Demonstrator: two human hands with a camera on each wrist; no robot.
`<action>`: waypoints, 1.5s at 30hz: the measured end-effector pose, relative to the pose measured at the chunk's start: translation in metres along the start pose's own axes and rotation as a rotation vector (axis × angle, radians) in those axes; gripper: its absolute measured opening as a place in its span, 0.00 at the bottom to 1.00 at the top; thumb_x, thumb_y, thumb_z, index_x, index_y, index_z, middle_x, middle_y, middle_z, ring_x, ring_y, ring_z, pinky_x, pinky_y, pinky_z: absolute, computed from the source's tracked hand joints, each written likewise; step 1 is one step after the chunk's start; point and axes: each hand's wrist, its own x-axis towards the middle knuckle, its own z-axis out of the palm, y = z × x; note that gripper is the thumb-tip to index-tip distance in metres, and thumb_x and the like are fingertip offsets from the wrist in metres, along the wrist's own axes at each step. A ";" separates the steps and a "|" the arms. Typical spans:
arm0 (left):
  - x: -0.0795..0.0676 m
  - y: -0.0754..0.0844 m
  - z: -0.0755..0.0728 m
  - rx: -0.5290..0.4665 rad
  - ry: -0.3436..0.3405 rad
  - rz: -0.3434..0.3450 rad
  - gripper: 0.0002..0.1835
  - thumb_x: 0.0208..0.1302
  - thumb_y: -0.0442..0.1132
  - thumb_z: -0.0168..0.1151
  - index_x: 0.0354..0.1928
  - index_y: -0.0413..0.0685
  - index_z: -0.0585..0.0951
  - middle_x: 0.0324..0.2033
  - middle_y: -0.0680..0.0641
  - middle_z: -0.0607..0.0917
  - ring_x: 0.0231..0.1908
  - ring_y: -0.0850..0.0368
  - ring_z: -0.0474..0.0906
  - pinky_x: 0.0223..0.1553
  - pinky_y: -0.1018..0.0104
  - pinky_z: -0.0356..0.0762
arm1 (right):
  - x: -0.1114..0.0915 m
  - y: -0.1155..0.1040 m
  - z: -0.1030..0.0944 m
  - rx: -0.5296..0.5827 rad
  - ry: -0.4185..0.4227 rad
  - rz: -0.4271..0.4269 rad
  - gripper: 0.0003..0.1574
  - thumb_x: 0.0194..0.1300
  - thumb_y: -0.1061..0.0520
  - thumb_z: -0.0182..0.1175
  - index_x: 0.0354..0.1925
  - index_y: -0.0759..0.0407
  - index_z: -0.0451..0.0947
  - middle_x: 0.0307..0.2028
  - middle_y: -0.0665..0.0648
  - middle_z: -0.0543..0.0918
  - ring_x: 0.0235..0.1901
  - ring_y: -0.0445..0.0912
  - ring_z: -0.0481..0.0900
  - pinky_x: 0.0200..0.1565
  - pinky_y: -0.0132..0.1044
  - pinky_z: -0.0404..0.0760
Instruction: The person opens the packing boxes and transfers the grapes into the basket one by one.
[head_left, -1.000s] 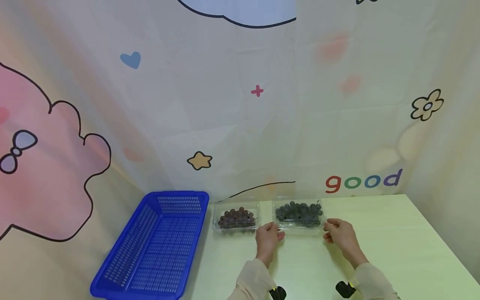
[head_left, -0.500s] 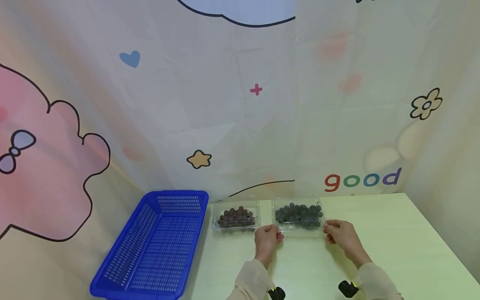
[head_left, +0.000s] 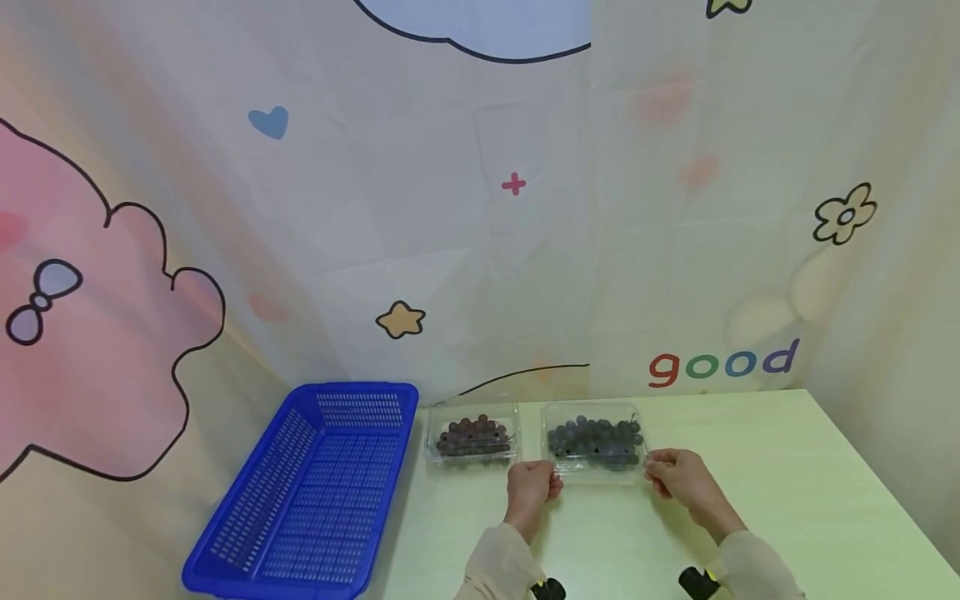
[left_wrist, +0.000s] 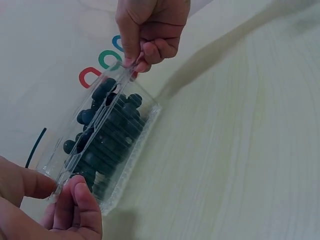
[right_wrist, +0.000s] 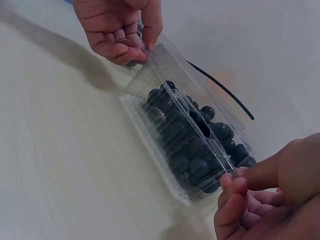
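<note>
A clear plastic clamshell box (head_left: 596, 473) of dark blue-black grapes (head_left: 600, 440) is held between both hands at the back of the table. My left hand (head_left: 530, 490) pinches its rim at the near left corner. At the near right corner the right hand (head_left: 685, 481) pinches the same rim between thumb and fingers. Dark grapes (left_wrist: 112, 140) show through the ridged wall in the left wrist view. The lid lies over them. Whether the base touches the table is hard to tell. A second clear clamshell box (head_left: 442, 457) with reddish-brown grapes (head_left: 474, 437) stands left of it.
A long blue plastic basket (head_left: 390, 492) with slotted walls stands at the left of the table. The pale table (head_left: 787, 492) extends to the right of the hands. A printed curtain (head_left: 585, 250) hangs right behind the table's back edge.
The box of dark grapes has come slightly nearer to me, with both hands still pinching its corners. The reddish grapes and the basket stay put. The head view has shifted a little.
</note>
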 end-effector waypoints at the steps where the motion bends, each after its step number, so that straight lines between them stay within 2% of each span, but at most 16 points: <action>1: -0.001 0.001 -0.001 0.000 -0.007 -0.005 0.09 0.66 0.27 0.56 0.41 0.25 0.82 0.23 0.48 0.83 0.21 0.65 0.78 0.26 0.74 0.80 | -0.001 0.000 0.000 0.003 -0.006 -0.002 0.21 0.79 0.66 0.50 0.59 0.85 0.67 0.35 0.62 0.82 0.27 0.44 0.74 0.29 0.33 0.76; 4: -0.003 0.002 -0.005 0.006 -0.033 -0.023 0.07 0.66 0.27 0.56 0.35 0.29 0.82 0.22 0.49 0.82 0.20 0.65 0.78 0.25 0.73 0.79 | -0.003 0.000 0.000 0.007 -0.016 0.006 0.19 0.79 0.67 0.50 0.58 0.84 0.68 0.34 0.61 0.81 0.27 0.44 0.72 0.29 0.33 0.74; 8: -0.004 0.001 -0.009 -0.008 -0.106 -0.056 0.09 0.69 0.30 0.56 0.31 0.35 0.81 0.22 0.49 0.81 0.21 0.64 0.77 0.25 0.74 0.77 | -0.006 0.001 -0.001 0.000 -0.031 0.016 0.17 0.79 0.67 0.49 0.55 0.84 0.69 0.33 0.60 0.81 0.27 0.44 0.72 0.29 0.33 0.73; 13: -0.005 -0.001 -0.013 -0.003 -0.170 -0.106 0.09 0.69 0.30 0.55 0.37 0.30 0.82 0.23 0.49 0.80 0.22 0.63 0.77 0.25 0.74 0.77 | -0.011 0.004 -0.003 0.003 -0.045 0.022 0.15 0.79 0.67 0.49 0.52 0.83 0.70 0.33 0.59 0.81 0.27 0.43 0.72 0.29 0.32 0.74; 18: -0.008 -0.001 -0.014 0.024 -0.174 -0.127 0.10 0.67 0.29 0.54 0.40 0.27 0.82 0.23 0.49 0.80 0.22 0.64 0.77 0.25 0.75 0.77 | -0.015 0.007 -0.005 0.006 -0.056 0.035 0.16 0.79 0.67 0.50 0.53 0.83 0.71 0.34 0.60 0.82 0.27 0.43 0.73 0.29 0.32 0.75; 29: -0.016 -0.009 -0.024 0.038 -0.205 -0.161 0.08 0.65 0.28 0.57 0.37 0.29 0.83 0.24 0.47 0.83 0.23 0.62 0.79 0.26 0.75 0.78 | -0.026 0.020 -0.005 0.024 -0.088 0.040 0.14 0.78 0.67 0.50 0.51 0.82 0.73 0.32 0.59 0.81 0.25 0.43 0.72 0.28 0.32 0.74; 40: -0.027 -0.008 -0.033 0.081 -0.222 -0.201 0.07 0.62 0.30 0.61 0.36 0.32 0.85 0.24 0.48 0.84 0.22 0.64 0.78 0.26 0.75 0.77 | -0.044 0.019 -0.003 0.011 -0.071 0.070 0.11 0.77 0.66 0.52 0.47 0.77 0.76 0.32 0.58 0.82 0.25 0.43 0.72 0.28 0.33 0.74; 45: -0.030 -0.009 -0.036 0.095 -0.236 -0.198 0.07 0.60 0.30 0.62 0.37 0.32 0.85 0.25 0.48 0.84 0.23 0.63 0.78 0.27 0.74 0.77 | -0.051 0.019 -0.003 0.019 -0.070 0.059 0.11 0.77 0.67 0.52 0.47 0.77 0.76 0.32 0.58 0.81 0.25 0.43 0.71 0.27 0.33 0.73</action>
